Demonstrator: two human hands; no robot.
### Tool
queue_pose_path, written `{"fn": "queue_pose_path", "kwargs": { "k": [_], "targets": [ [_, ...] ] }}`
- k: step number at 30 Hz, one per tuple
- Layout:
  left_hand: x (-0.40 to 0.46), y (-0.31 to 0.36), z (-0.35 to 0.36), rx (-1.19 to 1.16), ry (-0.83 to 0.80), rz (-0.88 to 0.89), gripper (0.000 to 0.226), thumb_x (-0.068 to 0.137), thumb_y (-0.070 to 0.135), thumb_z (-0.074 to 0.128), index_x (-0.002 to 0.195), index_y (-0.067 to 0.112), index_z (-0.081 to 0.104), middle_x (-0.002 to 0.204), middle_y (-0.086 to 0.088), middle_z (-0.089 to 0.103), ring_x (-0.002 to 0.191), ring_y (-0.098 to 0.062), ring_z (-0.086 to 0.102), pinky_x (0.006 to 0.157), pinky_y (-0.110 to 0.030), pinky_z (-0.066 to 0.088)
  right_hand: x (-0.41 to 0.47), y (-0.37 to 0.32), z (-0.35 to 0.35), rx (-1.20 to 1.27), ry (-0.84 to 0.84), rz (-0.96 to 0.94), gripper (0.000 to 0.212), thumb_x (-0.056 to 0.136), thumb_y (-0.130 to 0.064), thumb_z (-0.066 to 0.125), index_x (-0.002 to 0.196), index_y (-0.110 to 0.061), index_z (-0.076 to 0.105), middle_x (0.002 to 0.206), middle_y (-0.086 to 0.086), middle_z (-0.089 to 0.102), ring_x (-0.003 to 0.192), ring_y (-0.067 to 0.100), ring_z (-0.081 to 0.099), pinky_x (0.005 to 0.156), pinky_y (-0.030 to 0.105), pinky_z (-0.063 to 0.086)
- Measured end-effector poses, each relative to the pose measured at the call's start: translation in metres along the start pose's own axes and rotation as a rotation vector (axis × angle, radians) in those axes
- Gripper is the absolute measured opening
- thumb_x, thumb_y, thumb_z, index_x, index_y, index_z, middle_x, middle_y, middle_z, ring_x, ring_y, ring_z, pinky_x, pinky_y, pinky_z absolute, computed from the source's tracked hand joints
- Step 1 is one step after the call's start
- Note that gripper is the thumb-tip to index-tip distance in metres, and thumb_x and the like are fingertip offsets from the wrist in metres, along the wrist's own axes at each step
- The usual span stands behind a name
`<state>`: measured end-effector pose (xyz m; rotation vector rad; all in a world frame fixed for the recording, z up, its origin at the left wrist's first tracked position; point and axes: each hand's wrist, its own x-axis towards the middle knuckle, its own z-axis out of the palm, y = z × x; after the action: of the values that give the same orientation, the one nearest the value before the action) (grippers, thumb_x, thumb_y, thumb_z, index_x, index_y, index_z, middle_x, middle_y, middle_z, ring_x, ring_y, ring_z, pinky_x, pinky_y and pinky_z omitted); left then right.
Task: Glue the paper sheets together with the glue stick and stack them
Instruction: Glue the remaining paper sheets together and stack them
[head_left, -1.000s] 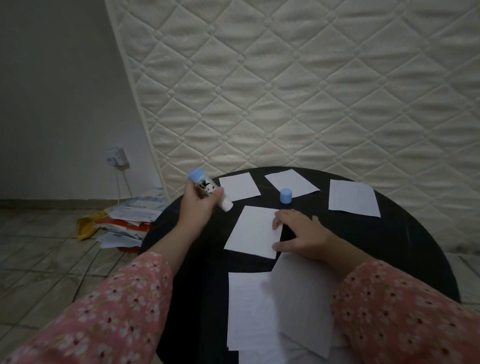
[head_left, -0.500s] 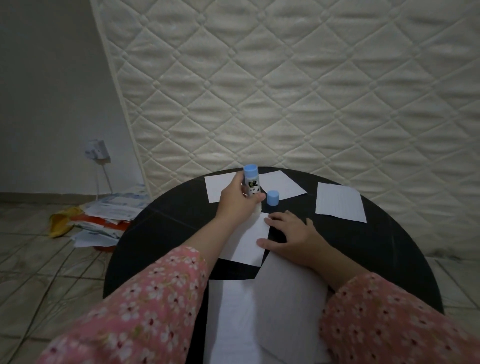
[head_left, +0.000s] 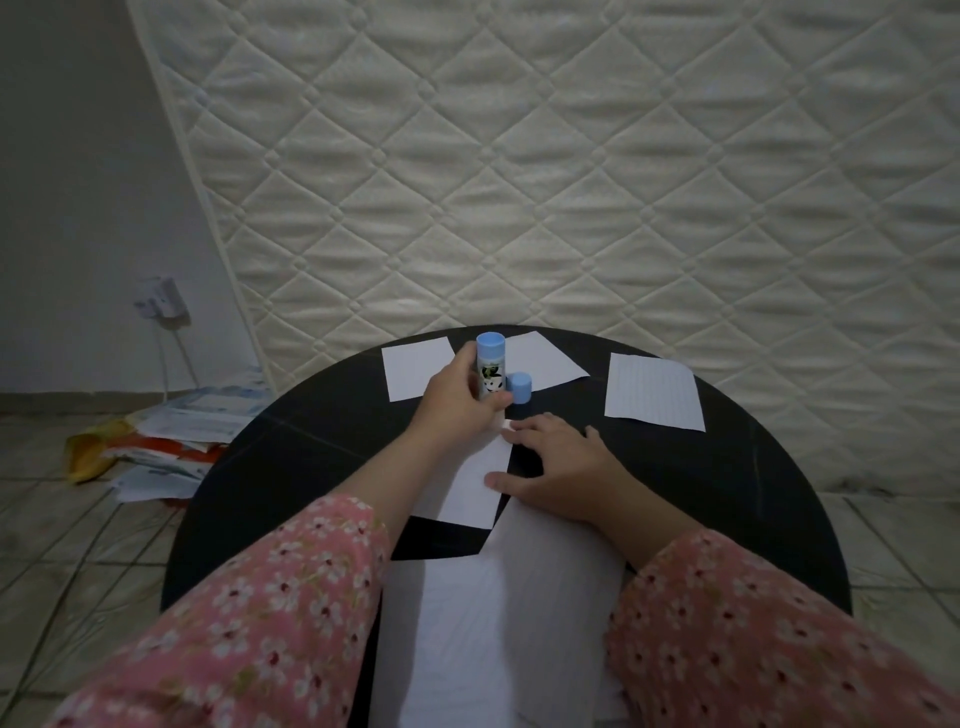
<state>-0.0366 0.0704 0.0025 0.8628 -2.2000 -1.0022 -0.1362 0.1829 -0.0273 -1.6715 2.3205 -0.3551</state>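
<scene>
My left hand grips an uncapped glue stick, white with a blue base, held upright with its tip down on the top edge of a small white sheet in the middle of the black round table. My right hand rests flat on that sheet's right edge, fingers spread. The blue cap stands just behind the sheet. Three more sheets lie at the far side: one far left, one far middle, one lined at the far right. A larger pile of paper lies near me.
A quilted mattress leans upright right behind the table. On the tiled floor to the left lies a heap of papers and a yellow-orange bag. A wall socket with a plug and cable is on the left wall.
My left hand has swung the glue stick from up at the left to the middle sheet's top edge, tip down. My right hand stays on the sheet. The view shifted slightly.
</scene>
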Motion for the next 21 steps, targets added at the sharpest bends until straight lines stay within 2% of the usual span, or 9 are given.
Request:
{"fn": "queue_pose_path", "kwargs": {
  "k": [4, 7, 12, 18, 21],
  "targets": [
    [0.001, -0.004, -0.009, 0.038, 0.001, -0.033, 0.051, 0.088, 0.020, 0.068, 0.132, 0.024, 0.042, 0.101, 0.006, 0.053, 0.096, -0.012, 0.051, 0.082, -0.028, 0.039, 0.000, -0.001, -0.002, -0.019, -0.007, 0.001, 0.074, 0.084, -0.068, 0.048, 0.147, -0.033, 0.031, 0.155, -0.012, 0.023, 0.146, 0.012, 0.013, 0.115, 0.057, 0.003],
    [0.000, -0.011, -0.018, -0.020, 0.023, -0.091, 0.060, 0.088, 0.021, 0.068, 0.138, 0.029, 0.038, 0.109, 0.001, 0.055, 0.100, -0.014, 0.052, 0.084, -0.030, 0.040, -0.001, -0.002, -0.002, -0.022, -0.014, 0.001, 0.073, 0.085, -0.067, 0.048, 0.147, -0.034, 0.031, 0.156, -0.012, 0.023, 0.146, 0.013, 0.011, 0.115, 0.057, 0.002],
    [0.001, -0.017, -0.026, 0.035, 0.041, -0.084, 0.057, 0.088, 0.020, 0.067, 0.137, 0.028, 0.040, 0.098, 0.004, 0.054, 0.088, -0.010, 0.052, 0.077, -0.026, 0.037, -0.001, -0.002, -0.004, -0.032, -0.016, 0.004, 0.072, 0.085, -0.067, 0.049, 0.147, -0.034, 0.031, 0.156, -0.012, 0.023, 0.146, 0.013, 0.011, 0.115, 0.057, 0.003],
    [0.003, -0.027, -0.035, 0.069, 0.062, -0.096, 0.058, 0.087, 0.020, 0.068, 0.138, 0.027, 0.039, 0.101, 0.003, 0.054, 0.092, -0.012, 0.052, 0.078, -0.028, 0.038, -0.001, -0.002, -0.003, -0.040, -0.024, 0.004, 0.072, 0.085, -0.066, 0.049, 0.147, -0.034, 0.030, 0.156, -0.011, 0.022, 0.146, 0.013, 0.011, 0.115, 0.058, 0.004],
    [0.002, -0.029, -0.035, 0.066, 0.089, -0.093, 0.060, 0.088, 0.019, 0.067, 0.140, 0.026, 0.037, 0.107, 0.003, 0.054, 0.100, -0.013, 0.054, 0.080, -0.027, 0.039, -0.001, -0.002, -0.003, -0.048, -0.029, 0.002, 0.072, 0.086, -0.066, 0.047, 0.148, -0.034, 0.029, 0.157, -0.011, 0.020, 0.147, 0.014, 0.009, 0.115, 0.057, 0.002]
  ]
}}
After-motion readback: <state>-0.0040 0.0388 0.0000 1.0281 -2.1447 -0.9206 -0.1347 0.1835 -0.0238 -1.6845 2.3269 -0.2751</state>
